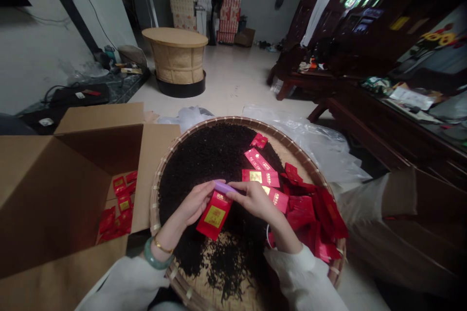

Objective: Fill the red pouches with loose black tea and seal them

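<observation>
Both hands meet over a round woven bamboo tray (310,155) heaped with dark, twisted tea leaves (204,155). A red packet (214,216) with a gold label hangs between them, a narrow purple clip-like strip (223,186) lying across its top edge. My left hand (191,204), a jade bangle on its wrist, is closed at the packet's top left corner. The fingers of my right hand (253,198) pinch the strip's right end. Just beyond that hand, several flat red packets (260,176) lie on the leaves. More red packets (310,214) pile up along the tray's right side.
An open cardboard box (156,165) at left has several small red packets (124,201) inside. Clear plastic sheeting (306,141) lies behind the tray; another open box (397,204) stands at right. Farther off are a round woven stand (177,60) and dark wooden furniture (365,112).
</observation>
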Action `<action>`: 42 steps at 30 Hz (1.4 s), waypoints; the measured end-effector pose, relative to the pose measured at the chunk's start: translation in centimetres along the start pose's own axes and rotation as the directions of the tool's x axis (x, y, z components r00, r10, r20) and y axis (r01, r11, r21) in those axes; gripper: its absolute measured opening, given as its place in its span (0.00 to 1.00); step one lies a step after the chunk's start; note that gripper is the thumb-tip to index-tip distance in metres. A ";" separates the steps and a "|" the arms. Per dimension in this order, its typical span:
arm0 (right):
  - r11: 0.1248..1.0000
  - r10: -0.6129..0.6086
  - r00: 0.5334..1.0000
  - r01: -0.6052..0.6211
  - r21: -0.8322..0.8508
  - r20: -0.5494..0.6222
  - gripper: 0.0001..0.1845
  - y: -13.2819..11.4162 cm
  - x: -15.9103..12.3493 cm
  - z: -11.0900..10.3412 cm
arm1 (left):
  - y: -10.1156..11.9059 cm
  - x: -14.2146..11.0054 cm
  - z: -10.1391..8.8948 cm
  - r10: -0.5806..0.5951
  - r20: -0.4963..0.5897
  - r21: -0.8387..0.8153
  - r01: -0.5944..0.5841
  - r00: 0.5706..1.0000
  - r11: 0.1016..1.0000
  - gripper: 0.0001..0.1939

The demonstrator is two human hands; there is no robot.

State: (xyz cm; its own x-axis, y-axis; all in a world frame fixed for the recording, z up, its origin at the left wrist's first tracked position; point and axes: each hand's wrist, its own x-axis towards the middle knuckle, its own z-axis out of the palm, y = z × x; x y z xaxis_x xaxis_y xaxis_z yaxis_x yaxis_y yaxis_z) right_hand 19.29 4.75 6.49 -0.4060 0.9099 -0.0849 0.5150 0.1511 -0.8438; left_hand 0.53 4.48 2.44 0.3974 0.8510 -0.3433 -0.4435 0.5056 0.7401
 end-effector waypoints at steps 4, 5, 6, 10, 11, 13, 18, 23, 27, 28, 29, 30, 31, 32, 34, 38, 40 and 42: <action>1.000 -0.008 1.000 0.008 0.004 0.022 0.17 0.0 0.0 0.0 | 0.1 0.0 0.0 0.003 -0.004 0.006 -0.003 1.000 1.000 0.24; 1.000 -0.008 1.000 0.008 0.007 0.021 0.17 0.0 0.0 0.0 | 0.1 0.0 0.1 0.001 -0.005 0.007 -0.001 1.000 1.000 0.24; 1.000 -0.009 1.000 0.009 0.012 0.021 0.17 0.0 0.1 0.0 | 0.1 -0.1 0.1 -0.002 -0.007 0.005 0.002 1.000 1.000 0.25; 1.000 -0.014 1.000 0.014 0.014 0.022 0.17 0.0 0.1 0.0 | 0.2 -0.2 0.2 -0.018 -0.011 -0.009 0.017 1.000 1.000 0.25; 1.000 -0.014 1.000 0.014 0.011 0.018 0.17 0.0 0.1 0.0 | 0.2 -0.2 0.2 -0.018 -0.012 -0.012 0.017 1.000 1.000 0.25; 1.000 -0.015 1.000 0.015 0.009 0.008 0.17 0.0 0.0 0.0 | 0.2 -0.2 0.2 -0.013 -0.008 -0.016 0.013 1.000 1.000 0.25; 1.000 -0.012 1.000 0.012 0.021 0.000 0.17 0.1 0.1 0.0 | 0.2 -0.2 0.3 -0.012 -0.007 -0.027 0.012 1.000 1.000 0.26; 0.998 0.044 0.998 -0.042 0.049 -0.033 0.18 0.4 0.2 0.0 | 0.3 -0.5 0.4 -0.095 0.093 0.055 0.090 0.991 0.994 0.21; 0.986 0.063 0.997 -0.057 0.158 -0.034 0.18 0.9 0.4 -0.2 | 0.3 -0.6 0.4 -0.164 0.144 0.111 0.149 0.976 0.983 0.20; 0.978 0.079 0.996 -0.071 0.198 -0.035 0.20 1.0 0.4 -0.3 | 0.3 -0.6 0.4 -0.162 0.153 0.115 0.145 0.975 0.983 0.20; 0.968 0.101 0.994 -0.090 0.235 -0.036 0.21 1.2 0.4 -0.5 | 0.3 -0.5 0.3 -0.158 0.162 0.118 0.139 0.974 0.983 0.21; 0.958 0.125 0.991 -0.110 0.265 -0.040 0.23 1.4 0.5 -0.7 | 0.3 -0.5 0.2 -0.155 0.170 0.121 0.135 0.973 0.983 0.21; 0.951 0.146 0.988 -0.126 0.284 -0.051 0.25 1.6 0.5 -0.9 | 0.3 -0.5 0.2 -0.153 0.176 0.122 0.132 0.972 0.984 0.21; 0.948 0.159 0.985 -0.135 0.288 -0.063 0.26 1.8 0.4 -1.1 | 0.2 -0.4 0.1 -0.153 0.178 0.121 0.133 0.972 0.984 0.22; 0.958 0.158 0.984 -0.133 0.253 -0.082 0.27 2.0 0.3 -1.3 | 0.1 -0.4 0.1 -0.154 0.176 0.116 0.135 0.972 0.984 0.21; 0.984 0.113 0.991 -0.101 0.146 -0.078 0.24 1.6 0.2 -0.7 | 0.0 -0.4 0.1 -0.159 0.168 0.106 0.143 0.973 0.984 0.19; 0.986 0.094 0.993 -0.084 0.144 -0.065 0.21 1.2 0.3 -0.3 | 0.1 -0.5 0.1 -0.161 0.166 0.106 0.145 0.973 0.984 0.19; 0.984 0.084 0.995 -0.073 0.165 -0.058 0.20 0.9 0.4 0.0 | 0.1 -0.5 0.2 -0.161 0.164 0.108 0.145 0.973 0.984 0.19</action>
State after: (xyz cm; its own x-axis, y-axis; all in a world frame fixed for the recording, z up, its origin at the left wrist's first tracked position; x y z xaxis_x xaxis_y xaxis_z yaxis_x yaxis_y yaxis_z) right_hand 19.55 5.27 5.67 -0.3167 0.9403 -0.1245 0.4118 0.0180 -0.9111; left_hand 0.42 4.10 2.83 0.5903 0.7232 -0.3585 -0.2918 0.6053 0.7406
